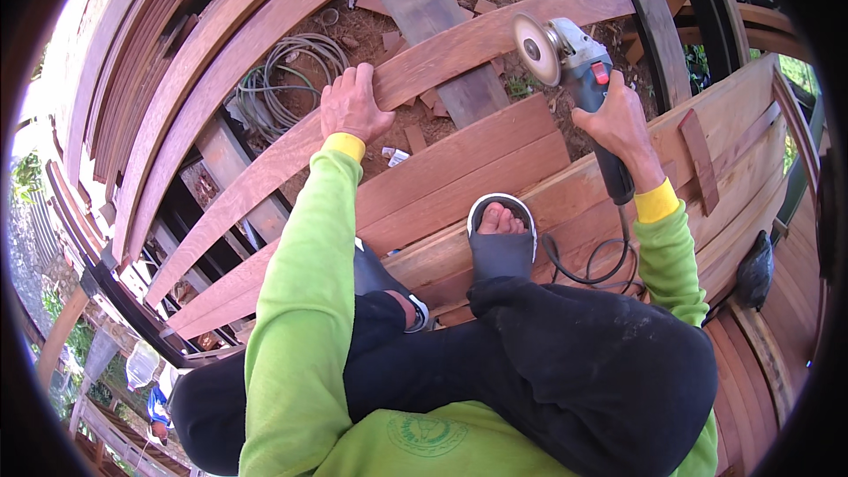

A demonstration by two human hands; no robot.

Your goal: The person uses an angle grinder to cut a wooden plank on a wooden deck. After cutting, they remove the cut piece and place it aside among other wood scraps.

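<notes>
Right hand (622, 128) grips blue-and-silver angle grinder (583, 79), red switch (601, 73) and round brownish disc (534, 49) beyond it; left hand (355, 108) curls over curved, grained reddish-brown plank (450, 55).

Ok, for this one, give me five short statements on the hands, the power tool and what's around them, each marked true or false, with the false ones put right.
1. The right grip holds a grinder. True.
2. The left grip is raised in the air, away from any wood. False: it is on a curved board.
3. The grinder has no cord. False: a black cord runs from the end of its handle.
4. The green sleeves end in yellow cuffs. True.
5. The person's feet are completely bare. False: they are in dark, open-toed sandals.
</notes>
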